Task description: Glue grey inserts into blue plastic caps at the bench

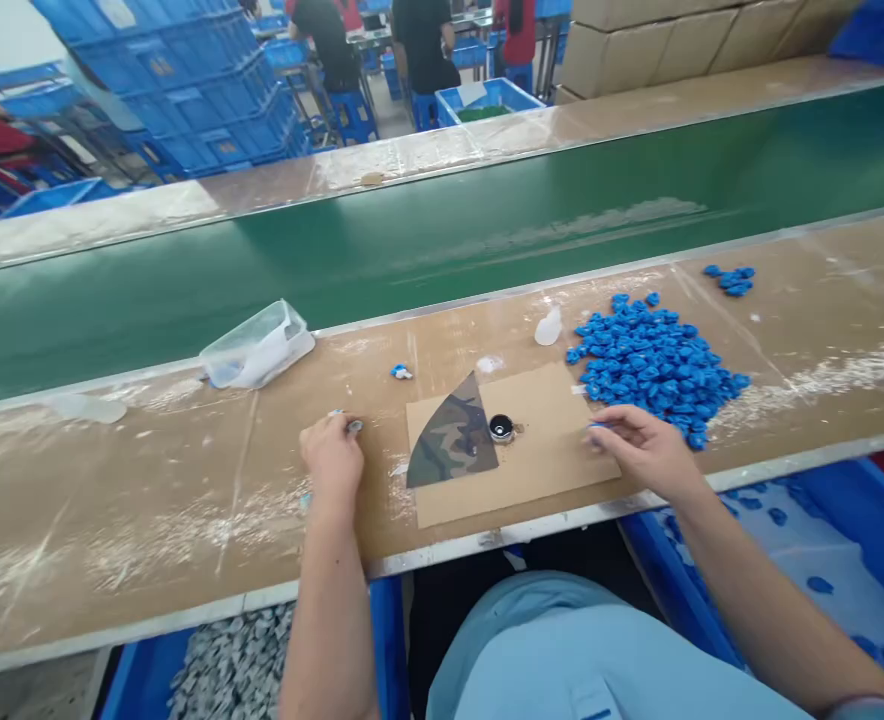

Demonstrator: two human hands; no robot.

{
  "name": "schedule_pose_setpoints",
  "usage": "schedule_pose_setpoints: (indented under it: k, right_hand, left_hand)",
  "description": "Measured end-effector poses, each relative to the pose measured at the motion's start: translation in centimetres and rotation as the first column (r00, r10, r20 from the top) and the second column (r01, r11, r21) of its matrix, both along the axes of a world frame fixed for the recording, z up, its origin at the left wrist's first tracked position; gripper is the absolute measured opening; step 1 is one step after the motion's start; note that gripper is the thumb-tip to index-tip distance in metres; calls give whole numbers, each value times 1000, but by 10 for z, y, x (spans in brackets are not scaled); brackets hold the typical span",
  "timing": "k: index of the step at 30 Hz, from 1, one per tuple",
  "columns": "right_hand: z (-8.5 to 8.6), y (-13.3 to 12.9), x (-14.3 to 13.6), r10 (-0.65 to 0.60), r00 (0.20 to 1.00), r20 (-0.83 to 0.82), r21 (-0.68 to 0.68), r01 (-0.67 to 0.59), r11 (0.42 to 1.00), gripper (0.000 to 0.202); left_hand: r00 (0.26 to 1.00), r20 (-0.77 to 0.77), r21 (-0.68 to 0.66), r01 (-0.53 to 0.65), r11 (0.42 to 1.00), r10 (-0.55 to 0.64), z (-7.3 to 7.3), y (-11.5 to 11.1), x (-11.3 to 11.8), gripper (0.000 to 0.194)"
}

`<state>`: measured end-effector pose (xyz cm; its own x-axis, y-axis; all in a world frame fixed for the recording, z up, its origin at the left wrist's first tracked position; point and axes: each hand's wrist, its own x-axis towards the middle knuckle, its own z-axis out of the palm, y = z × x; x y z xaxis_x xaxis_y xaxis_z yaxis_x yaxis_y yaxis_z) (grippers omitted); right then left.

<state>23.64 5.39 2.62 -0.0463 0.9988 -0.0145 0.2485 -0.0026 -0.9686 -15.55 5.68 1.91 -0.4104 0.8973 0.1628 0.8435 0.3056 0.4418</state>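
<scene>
My left hand (332, 455) is closed over the bench, left of a cardboard sheet (547, 475). A small grey piece (354, 427) shows at its fingertips. My right hand (648, 455) is above the sheet's right edge, thumb and fingers pinching a small blue piece (598, 425) that they mostly hide. Between the hands, a round black holder with a metallic rim (500, 428) sits on the cardboard. Beside it lies a camouflage-patterned wedge (453, 435). A heap of small blue parts (652, 360) is just beyond my right hand.
A clear plastic tray (258, 345) and a small white bottle (548, 327) stand on the bench. Behind runs a green conveyor belt (412, 240). Below the edge are a bin of grey pieces (232, 665) and a blue bin (877, 520). Other people sit across the belt.
</scene>
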Motion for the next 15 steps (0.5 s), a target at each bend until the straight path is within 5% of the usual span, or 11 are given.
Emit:
schedule_pose_setpoints:
  k: [5, 9, 12, 15]
  right_hand:
    - [6, 1, -32, 183, 980, -75, 5, -183, 983, 37]
    - [3, 7, -49, 267, 959, -98, -5, -269, 963, 33]
    - [3, 13, -54, 301, 954, 16, 110, -301, 947, 26]
    - [5, 18, -56, 282, 941, 189, 264, -325, 908, 22]
  left_hand:
    - [1000, 19, 104, 22, 994, -24, 0, -5, 5, 7]
    - [941, 326, 206, 25, 978, -92, 5, -25, 47, 23]
    - [665, 719, 215, 62, 975, -201, 2, -43, 94, 33]
    - [451, 871, 178, 76, 981, -193, -6, -53, 129, 35]
